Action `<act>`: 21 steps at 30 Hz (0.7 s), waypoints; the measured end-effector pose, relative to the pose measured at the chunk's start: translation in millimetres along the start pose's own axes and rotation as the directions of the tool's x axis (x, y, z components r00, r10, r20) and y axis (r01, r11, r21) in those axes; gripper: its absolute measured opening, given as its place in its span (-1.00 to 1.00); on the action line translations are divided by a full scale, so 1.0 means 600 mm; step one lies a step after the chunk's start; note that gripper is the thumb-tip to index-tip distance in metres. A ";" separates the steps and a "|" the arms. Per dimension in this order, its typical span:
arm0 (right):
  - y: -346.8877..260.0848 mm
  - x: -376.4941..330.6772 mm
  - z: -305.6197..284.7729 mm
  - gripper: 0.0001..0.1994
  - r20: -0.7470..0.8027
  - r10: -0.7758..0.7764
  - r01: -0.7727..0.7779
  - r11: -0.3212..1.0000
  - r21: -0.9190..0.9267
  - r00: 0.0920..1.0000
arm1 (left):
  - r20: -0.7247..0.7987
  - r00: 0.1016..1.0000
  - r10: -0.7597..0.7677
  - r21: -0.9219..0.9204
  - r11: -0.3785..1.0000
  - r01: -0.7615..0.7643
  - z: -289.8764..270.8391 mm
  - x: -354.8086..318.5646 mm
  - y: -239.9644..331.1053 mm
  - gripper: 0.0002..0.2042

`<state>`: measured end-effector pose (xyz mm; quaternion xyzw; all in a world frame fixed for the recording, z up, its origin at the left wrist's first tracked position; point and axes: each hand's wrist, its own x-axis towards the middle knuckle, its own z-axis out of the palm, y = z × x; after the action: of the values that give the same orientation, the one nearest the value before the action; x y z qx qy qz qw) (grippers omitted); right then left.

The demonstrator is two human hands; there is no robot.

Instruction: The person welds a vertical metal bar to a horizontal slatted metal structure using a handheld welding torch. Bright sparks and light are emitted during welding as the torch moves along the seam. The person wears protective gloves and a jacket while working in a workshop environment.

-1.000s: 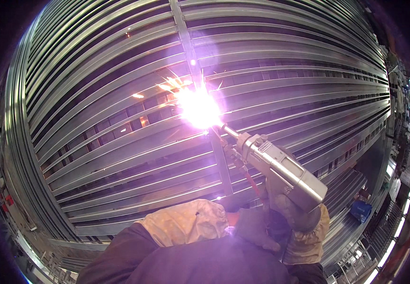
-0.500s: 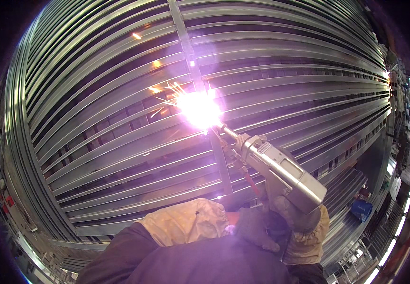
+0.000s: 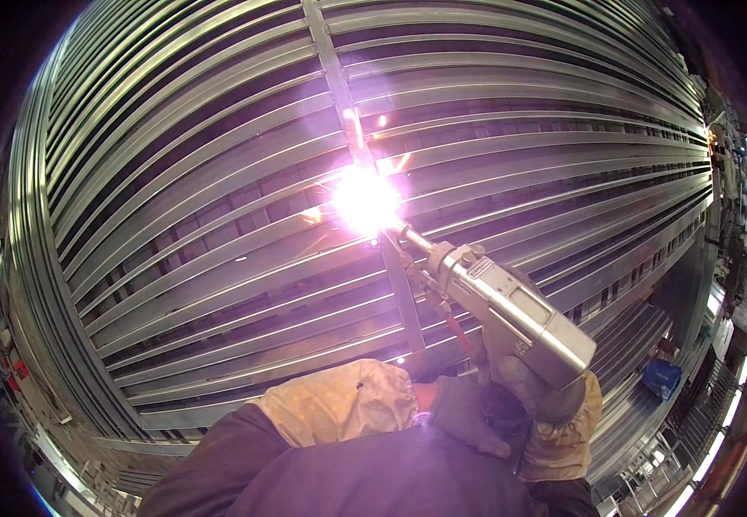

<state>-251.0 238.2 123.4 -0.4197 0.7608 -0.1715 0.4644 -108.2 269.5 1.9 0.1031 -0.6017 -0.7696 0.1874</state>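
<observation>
My right hand [image 3: 529,388], in a grey glove with a tan leather cuff, is wrapped round the handle of a silver handheld welding gun [image 3: 520,314]. Its nozzle points up and left to a blinding white-purple weld glare [image 3: 367,200] on a narrow metal crossbar [image 3: 404,302]. The exact contact point is lost in the light. Close beside the right wrist is my left hand [image 3: 466,418], also grey-gloved, its fingers curled next to something dark. What it grips, if anything, is hidden. A tan sleeve [image 3: 339,401] covers the left forearm.
Long parallel metal bars [image 3: 236,323] form a wide grating ahead, with gaps between them. Upright-looking bars [image 3: 33,215] edge its left side. A blue object [image 3: 660,379] lies at the right, near more stacked bars. Sparks fly around the glare.
The spark pattern around the glare has changed, with fewer long streaks on its left. Both hands and the welding gun stay almost in place.
</observation>
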 end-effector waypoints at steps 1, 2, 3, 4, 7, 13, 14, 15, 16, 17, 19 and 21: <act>-0.003 0.000 0.001 -0.60 0.001 -0.004 0.004 1.000 0.005 1.000 | 0.018 1.000 -0.005 -0.011 1.000 0.005 0.000 0.001 -0.001 -0.62; -0.005 -0.001 0.003 -0.59 0.003 -0.003 0.003 1.000 0.010 1.000 | 0.035 0.999 -0.011 -0.021 1.000 0.011 -0.001 0.001 -0.001 -0.57; -0.009 -0.001 0.004 -0.58 0.006 -0.004 0.004 1.000 0.015 1.000 | 0.070 0.997 -0.024 -0.068 0.997 0.029 -0.004 0.002 0.000 -0.44; -0.013 -0.001 0.006 -0.57 0.007 -0.007 0.007 1.000 0.019 1.000 | 0.072 0.997 -0.007 -0.129 0.992 0.016 -0.008 0.002 0.001 -0.36; -0.026 0.001 0.010 -0.54 0.012 -0.011 0.011 0.999 0.039 1.000 | 0.001 0.995 0.095 -0.331 0.940 -0.089 -0.027 0.000 0.027 -0.25; -0.059 0.000 0.022 -0.49 0.036 -0.030 0.027 0.997 0.073 0.999 | 0.177 0.982 -0.063 -0.460 0.877 0.140 -0.009 0.000 0.000 -0.21; -0.065 -0.002 0.022 -0.48 0.033 -0.031 0.028 0.997 0.077 0.999 | 0.141 0.990 -0.021 -0.501 0.861 0.090 -0.014 0.001 0.007 -0.21; -0.073 -0.002 0.023 -0.47 0.032 -0.032 0.030 0.996 0.079 0.999 | 0.161 0.987 -0.025 -0.492 0.865 0.102 -0.014 0.004 0.007 -0.22; -0.079 -0.003 0.024 -0.46 0.031 -0.033 0.030 0.996 0.084 0.999 | 0.180 0.983 -0.028 -0.483 0.868 0.113 -0.013 0.009 0.007 -0.22; -0.086 -0.004 0.026 -0.45 0.035 -0.038 0.035 0.995 0.093 0.999 | 0.194 0.980 -0.036 -0.471 0.873 0.125 -0.015 0.011 0.010 -0.22; -0.095 -0.006 0.030 -0.43 0.054 -0.052 0.045 0.992 0.117 0.997 | 0.192 0.981 0.024 -0.496 0.865 0.076 -0.021 0.014 0.020 -0.22; -0.081 -0.002 0.027 -0.41 0.092 -0.043 0.025 0.982 0.190 0.995 | 0.161 0.986 0.051 -0.446 0.895 0.026 -0.020 0.014 0.023 -0.23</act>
<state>-213.6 212.9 147.3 -0.3946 0.7108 -0.2304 0.5347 -108.9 252.8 12.8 -0.0122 -0.4234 -0.8917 0.1593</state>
